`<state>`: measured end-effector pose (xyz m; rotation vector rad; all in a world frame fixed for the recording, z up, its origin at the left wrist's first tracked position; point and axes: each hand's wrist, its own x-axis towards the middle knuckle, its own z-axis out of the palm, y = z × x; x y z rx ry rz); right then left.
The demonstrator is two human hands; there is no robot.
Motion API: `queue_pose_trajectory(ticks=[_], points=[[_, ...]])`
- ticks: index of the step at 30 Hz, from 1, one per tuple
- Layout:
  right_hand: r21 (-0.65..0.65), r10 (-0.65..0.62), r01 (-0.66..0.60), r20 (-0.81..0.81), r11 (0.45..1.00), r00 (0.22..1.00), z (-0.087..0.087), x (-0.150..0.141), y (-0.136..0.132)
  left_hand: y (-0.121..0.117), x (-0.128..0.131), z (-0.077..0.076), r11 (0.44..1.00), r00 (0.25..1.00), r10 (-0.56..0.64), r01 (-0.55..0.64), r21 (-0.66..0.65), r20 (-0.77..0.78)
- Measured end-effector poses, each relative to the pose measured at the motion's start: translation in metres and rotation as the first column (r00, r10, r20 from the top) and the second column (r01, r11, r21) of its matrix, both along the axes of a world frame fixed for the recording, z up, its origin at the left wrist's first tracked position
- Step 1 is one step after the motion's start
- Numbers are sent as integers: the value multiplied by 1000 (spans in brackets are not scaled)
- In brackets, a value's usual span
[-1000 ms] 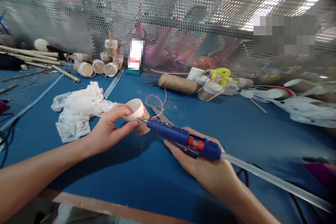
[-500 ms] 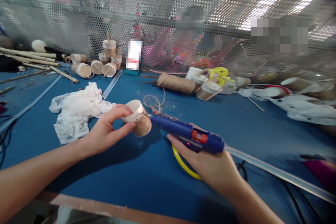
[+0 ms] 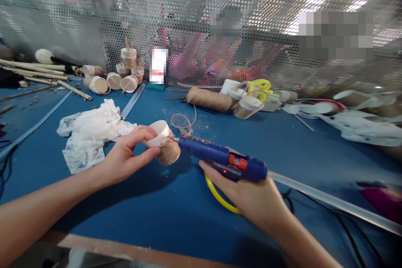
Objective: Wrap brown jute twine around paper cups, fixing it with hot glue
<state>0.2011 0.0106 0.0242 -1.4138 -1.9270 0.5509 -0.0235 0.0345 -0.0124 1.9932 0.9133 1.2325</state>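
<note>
Between the thumb and fingers of my left hand (image 3: 128,153) is a small cup (image 3: 168,153), its lower part wrapped in brown twine and its rim band white. The cup is tilted, with its open mouth facing up and away. My right hand (image 3: 251,194) is wrapped round a blue glue gun (image 3: 204,150). A long clear glue stick (image 3: 333,201) sticks out of the gun's back end. The metal nozzle is at the white band's right side; whether it touches is hard to tell. A loop of thin twine (image 3: 182,123) lies just behind the cup.
Crumpled white lace (image 3: 91,130) lies left of the cup. Behind stand several twine-wrapped cups (image 3: 128,58), a phone (image 3: 158,67) and a twine roll (image 3: 209,99). Yellow-handled scissors (image 3: 260,88) rest on cups. White ribbon (image 3: 361,125) and black cables (image 3: 348,230) are at right.
The view has shifted slightly. Both hands keep their grips, and the nozzle stays at the cup's white band with only a slight movement.
</note>
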Motion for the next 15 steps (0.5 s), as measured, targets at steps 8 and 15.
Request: queue_pose_trajectory(ticks=[8,15], points=[[4,-15,15,24,1000,1000,11,0,2,-1,-1,0,998,998,-60,60,4,20],[31,-47,45,53,998,998,2,5,1,-1,-1,0,999,999,-46,47,-25,17]])
